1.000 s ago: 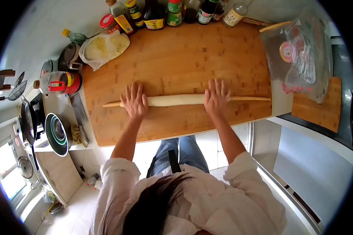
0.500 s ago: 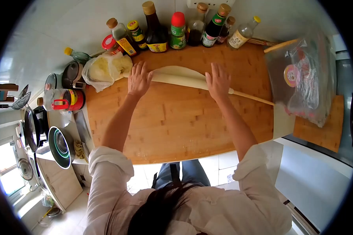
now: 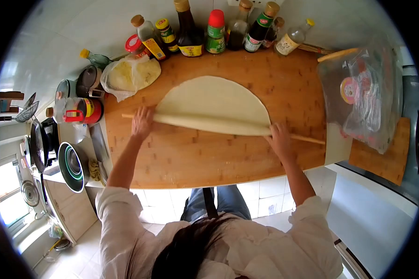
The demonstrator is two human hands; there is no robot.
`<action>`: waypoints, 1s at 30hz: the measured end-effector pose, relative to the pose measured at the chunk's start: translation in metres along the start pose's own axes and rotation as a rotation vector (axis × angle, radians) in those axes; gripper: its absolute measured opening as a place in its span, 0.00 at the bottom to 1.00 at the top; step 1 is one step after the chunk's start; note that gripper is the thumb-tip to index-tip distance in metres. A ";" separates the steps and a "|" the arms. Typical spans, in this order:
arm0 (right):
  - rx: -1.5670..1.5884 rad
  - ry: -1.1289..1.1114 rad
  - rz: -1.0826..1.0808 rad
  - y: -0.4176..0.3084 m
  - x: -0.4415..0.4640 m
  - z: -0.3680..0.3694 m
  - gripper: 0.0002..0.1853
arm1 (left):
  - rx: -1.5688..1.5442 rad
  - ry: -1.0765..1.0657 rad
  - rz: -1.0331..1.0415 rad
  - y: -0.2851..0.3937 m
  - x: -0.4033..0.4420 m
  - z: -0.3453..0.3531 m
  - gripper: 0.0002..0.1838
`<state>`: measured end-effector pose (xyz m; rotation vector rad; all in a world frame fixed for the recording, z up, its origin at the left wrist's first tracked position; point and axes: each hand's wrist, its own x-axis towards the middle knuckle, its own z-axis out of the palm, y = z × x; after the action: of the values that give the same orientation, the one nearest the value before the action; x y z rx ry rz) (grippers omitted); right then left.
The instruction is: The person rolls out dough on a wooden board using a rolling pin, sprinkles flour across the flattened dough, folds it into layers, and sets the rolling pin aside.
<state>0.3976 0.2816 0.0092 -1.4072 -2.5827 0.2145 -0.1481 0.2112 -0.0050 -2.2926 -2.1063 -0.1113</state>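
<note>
A long thin rolling pin point(image 3: 308, 139) lies across the wooden board, tilted slightly down to the right. The near part of a pale dough sheet point(image 3: 214, 100) is wrapped round its middle, and the rest spreads flat behind it in a half-round shape. My left hand point(image 3: 143, 122) is closed round the pin at the left end of the dough roll. At the roll's right end, my right hand point(image 3: 279, 136) has its fingers wrapped on the pin.
Sauce bottles point(image 3: 190, 32) and jars line the board's point(image 3: 195, 162) back edge. A plastic bag of yellowish dough point(image 3: 131, 75) sits at the back left. Nested bowls point(image 3: 73, 166) and a cleaver point(image 3: 99, 143) are at left, a large plastic bag point(image 3: 365, 97) at right.
The pin moved away from me, then back towards me, and part of the dough now lies unrolled behind it. Both hands went from open on the roll to closed at its ends.
</note>
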 end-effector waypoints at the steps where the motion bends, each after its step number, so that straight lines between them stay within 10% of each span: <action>1: -0.002 -0.006 0.002 -0.002 0.008 0.001 0.19 | 0.106 0.143 0.034 -0.005 0.008 0.006 0.31; 27: 0.331 -0.240 0.295 -0.160 -0.211 -0.022 0.07 | 0.093 -0.227 -0.404 -0.006 -0.264 -0.049 0.22; 30: 0.279 -0.107 0.296 -0.134 -0.191 -0.033 0.06 | -0.165 0.335 -0.814 0.051 -0.262 -0.047 0.28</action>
<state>0.3977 0.0496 0.0517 -1.6979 -2.2956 0.6816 -0.1211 -0.0563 0.0247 -1.1960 -2.7257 -0.6414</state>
